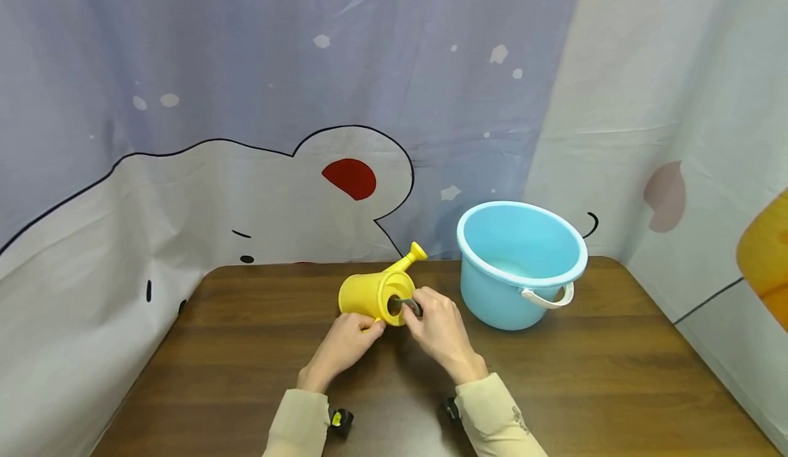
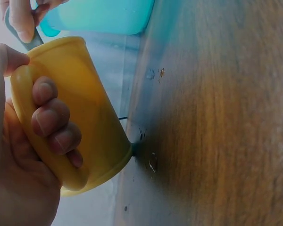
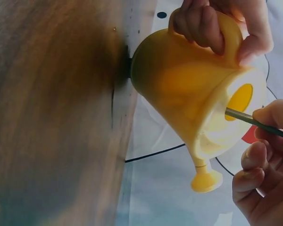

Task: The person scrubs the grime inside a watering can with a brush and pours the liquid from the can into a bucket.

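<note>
A yellow watering can [image 1: 362, 295] is held tilted close over the table, its mouth turned toward my right hand and its spout pointing up and right. My left hand [image 1: 345, 345] grips the can's handle, with the fingers curled through it in the left wrist view. My right hand [image 1: 440, 330] pinches a thin, dark grey-green tool [image 3: 255, 123] with a wider, rounded end. The tool's shaft reaches through the round opening into the can, where its far end is hidden.
A light blue bucket [image 1: 492, 291] with a white handle [image 1: 550, 301] stands to the right on the brown wooden table [image 1: 585, 382]. Small wet drops [image 2: 162, 72] dot the tabletop. A patterned curtain [image 1: 246, 87] hangs behind the table and along its sides.
</note>
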Tool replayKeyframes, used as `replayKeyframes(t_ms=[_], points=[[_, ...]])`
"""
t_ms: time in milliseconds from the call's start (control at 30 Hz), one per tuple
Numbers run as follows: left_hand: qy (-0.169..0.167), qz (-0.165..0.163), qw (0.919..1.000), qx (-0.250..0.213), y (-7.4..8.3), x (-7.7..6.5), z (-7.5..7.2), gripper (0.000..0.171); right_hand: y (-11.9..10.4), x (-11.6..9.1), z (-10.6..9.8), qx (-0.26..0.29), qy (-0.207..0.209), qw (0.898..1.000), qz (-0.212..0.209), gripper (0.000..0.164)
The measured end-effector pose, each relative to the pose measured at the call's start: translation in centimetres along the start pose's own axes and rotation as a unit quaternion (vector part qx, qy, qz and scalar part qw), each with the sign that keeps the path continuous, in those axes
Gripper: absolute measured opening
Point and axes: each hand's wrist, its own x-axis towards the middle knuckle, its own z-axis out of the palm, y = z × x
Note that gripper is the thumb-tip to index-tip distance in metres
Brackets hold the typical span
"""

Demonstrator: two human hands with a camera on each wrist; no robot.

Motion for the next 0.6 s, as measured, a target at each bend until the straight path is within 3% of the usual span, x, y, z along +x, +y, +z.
replayKeyframes(t_ms=[300,600], points=[[-0.003,-0.006,1.0,-0.005,-0.09,-0.07,-0.04,0.046,-0.63,0.4,-0.79,0.031,0.041,0.998,-0.035,0.031],[-0.007,-0.01,0.9999,-0.006,-0.18,-0.01,-0.03,0.046,-0.47,0.36,-0.64,0.048,0.034,0.998,-0.032,0.032]])
